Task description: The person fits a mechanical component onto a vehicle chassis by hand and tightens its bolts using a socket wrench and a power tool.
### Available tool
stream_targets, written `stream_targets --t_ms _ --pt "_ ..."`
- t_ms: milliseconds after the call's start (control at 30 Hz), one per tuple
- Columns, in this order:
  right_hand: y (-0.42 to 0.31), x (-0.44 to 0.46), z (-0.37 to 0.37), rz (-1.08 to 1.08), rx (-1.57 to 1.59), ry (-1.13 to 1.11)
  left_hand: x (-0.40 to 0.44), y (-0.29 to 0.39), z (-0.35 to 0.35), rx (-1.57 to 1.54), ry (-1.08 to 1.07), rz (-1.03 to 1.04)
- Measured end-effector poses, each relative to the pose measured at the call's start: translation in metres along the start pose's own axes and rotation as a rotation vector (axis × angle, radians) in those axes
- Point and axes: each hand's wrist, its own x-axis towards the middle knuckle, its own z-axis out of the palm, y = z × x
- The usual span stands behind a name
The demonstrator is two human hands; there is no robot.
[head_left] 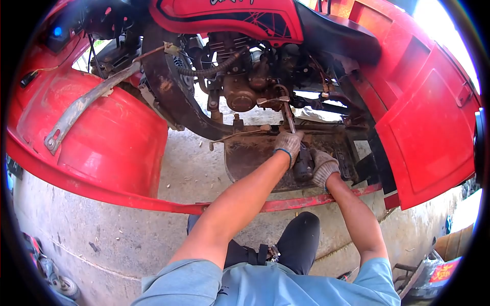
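Observation:
Both of my hands wear knitted work gloves. A black power tool, by its look an impact wrench (304,164), is held low in front of the engine (242,84). Its long metal shaft (290,118) points up to the engine's lower right side, where the tip meets dark parts too cluttered to make out. My left hand (289,143) is closed around the front of the wrench, by the base of the shaft. Behind it, my right hand (323,166) grips the tool's rear from the right; its fingertips are partly hidden.
A red fuel tank (229,19) and black seat (342,38) overhang the engine. Red body panels flank it, with a fender (102,135) at left and a side panel (429,125) at right. A dirty footboard (250,158) and a red frame rail (306,201) lie below.

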Motion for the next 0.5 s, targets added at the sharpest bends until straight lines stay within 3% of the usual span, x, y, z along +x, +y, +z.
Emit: stream_targets --t_ms 67,100,167,267,467,500 --pt "0.001 0.001 0.001 -0.009 0.02 0.004 0.025 -0.044 0.031 0.585 0.096 0.409" --pt "-0.001 0.0 -0.001 0.003 -0.005 -0.011 0.039 -0.059 0.049 0.024 0.079 0.205" --pt "-0.003 -0.001 -0.004 0.017 -0.027 -0.026 0.038 -0.055 0.047 -0.53 0.057 -0.01" --pt "-0.002 -0.001 -0.004 0.009 -0.039 -0.031 0.035 -0.052 0.046 -0.406 0.054 0.055" --pt "0.008 0.003 0.006 -0.014 0.005 -0.018 0.033 -0.043 0.048 -0.373 0.063 -0.076" --pt "0.011 0.004 0.01 -0.014 0.003 -0.003 0.035 -0.049 0.052 -0.491 0.084 -0.061"
